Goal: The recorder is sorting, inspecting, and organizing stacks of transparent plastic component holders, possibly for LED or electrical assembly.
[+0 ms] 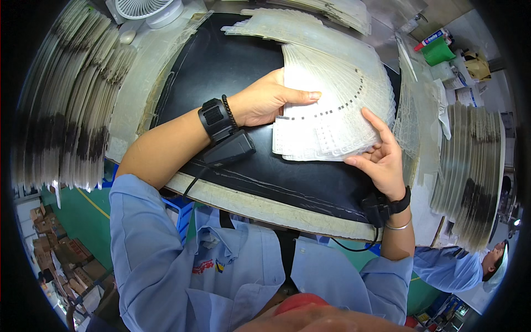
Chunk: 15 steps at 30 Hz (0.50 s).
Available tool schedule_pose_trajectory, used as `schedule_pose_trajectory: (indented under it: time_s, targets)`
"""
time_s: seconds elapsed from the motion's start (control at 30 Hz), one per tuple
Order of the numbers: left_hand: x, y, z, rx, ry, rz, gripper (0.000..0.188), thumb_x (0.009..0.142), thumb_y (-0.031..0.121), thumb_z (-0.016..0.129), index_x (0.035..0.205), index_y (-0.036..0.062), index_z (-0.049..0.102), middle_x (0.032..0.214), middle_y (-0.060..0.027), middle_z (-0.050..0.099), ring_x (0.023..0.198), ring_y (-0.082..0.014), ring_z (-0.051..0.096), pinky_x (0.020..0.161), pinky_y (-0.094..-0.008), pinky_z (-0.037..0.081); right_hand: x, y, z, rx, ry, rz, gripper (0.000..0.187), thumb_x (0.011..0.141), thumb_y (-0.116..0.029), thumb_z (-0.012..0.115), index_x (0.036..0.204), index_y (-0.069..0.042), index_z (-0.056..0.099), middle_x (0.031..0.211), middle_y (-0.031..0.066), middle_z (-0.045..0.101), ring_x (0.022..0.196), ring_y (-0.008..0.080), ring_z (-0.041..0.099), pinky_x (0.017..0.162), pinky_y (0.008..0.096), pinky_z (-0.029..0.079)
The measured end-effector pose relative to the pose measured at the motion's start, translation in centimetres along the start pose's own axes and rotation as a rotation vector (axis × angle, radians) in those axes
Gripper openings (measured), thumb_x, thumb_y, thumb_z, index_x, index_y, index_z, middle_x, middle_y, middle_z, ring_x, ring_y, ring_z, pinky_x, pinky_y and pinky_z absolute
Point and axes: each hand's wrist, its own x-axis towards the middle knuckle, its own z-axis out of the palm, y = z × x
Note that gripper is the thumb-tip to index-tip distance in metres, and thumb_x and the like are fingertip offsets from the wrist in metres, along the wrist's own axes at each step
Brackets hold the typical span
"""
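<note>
A fan of thin, whitish translucent plastic sheets [332,130] is spread over the black mat [238,177]. A curved row of small dark square marks crosses it. My left hand [263,99] grips the fan at its left side, thumb pressed on top and the other fingers partly hidden beneath. At the lower right corner my right hand [385,157] holds the sheets' edge, its index finger lying along the top and its thumb at the near edge. Behind the fan lies another spread of similar clear sheets [310,30], partly overlapped by it.
Tall stacks of sheets with dark-smudged edges stand at the left [66,105] and right [470,171]. A white fan [149,11] sits at the back left. A green object [438,51] and a marker [431,40] lie back right. Another person [456,270] is at the lower right.
</note>
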Motion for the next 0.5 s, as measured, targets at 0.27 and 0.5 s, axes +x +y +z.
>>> schedule_pose_trajectory:
  time_s: [0.27,0.5]
  targets:
    - [-0.2,0.3,-0.3,0.019,0.019,-0.042,0.049,0.085,0.009,0.068,0.128,0.0003,0.046,0.114,-0.0113,0.063,0.101,-0.0156,0.064,0.087,-0.0305,0.053,-0.2,0.2,-1.6,-0.042,-0.07,0.067,0.064,0.085,0.008,0.061,0.142,0.002,0.033,0.114,0.0154,0.06,0.088,0.0127,0.062,0.076,0.0239,0.054]
    - [0.1,-0.2,-0.3,0.001,0.018,-0.008,0.046,0.085,0.005,0.066,0.127,0.0006,0.048,0.111,-0.0108,0.064,0.1,-0.0152,0.064,0.087,-0.03,0.053,-0.1,0.1,-0.7,-0.039,-0.03,0.017,0.062,0.085,0.008,0.061,0.141,0.002,0.034,0.116,0.016,0.058,0.099,0.0149,0.061,0.079,0.0247,0.054]
